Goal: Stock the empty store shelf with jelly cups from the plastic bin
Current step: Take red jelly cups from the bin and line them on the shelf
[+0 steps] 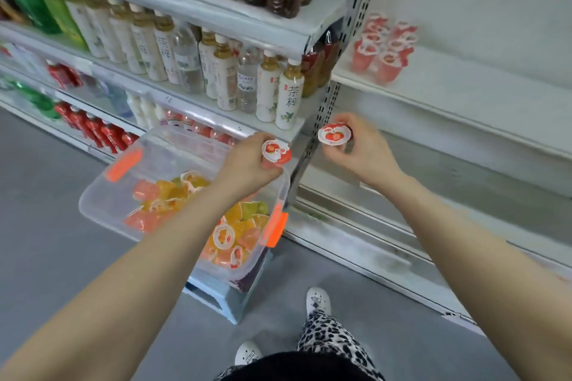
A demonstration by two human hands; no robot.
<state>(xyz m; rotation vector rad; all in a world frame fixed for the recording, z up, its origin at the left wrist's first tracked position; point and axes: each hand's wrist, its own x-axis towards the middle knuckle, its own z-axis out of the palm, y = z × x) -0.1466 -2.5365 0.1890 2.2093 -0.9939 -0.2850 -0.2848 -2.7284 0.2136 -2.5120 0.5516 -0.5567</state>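
Head, left hand: fingers pinch a strawberry jelly cup over the plastic bin's far edge
Right hand: fingers grip a second jelly cup near the shelf's left front corner
Progress: few red cups shelved, bin pretty full, early days imo

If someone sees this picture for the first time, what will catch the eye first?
In the middle, the left hand and the right hand each pinch a strawberry-lidded jelly cup: the left cup and the right cup. Below the left hand, a clear plastic bin holds a bright pile of cups in orange, red and green. At the upper right, a small cluster of red cups stands on a white shelf.
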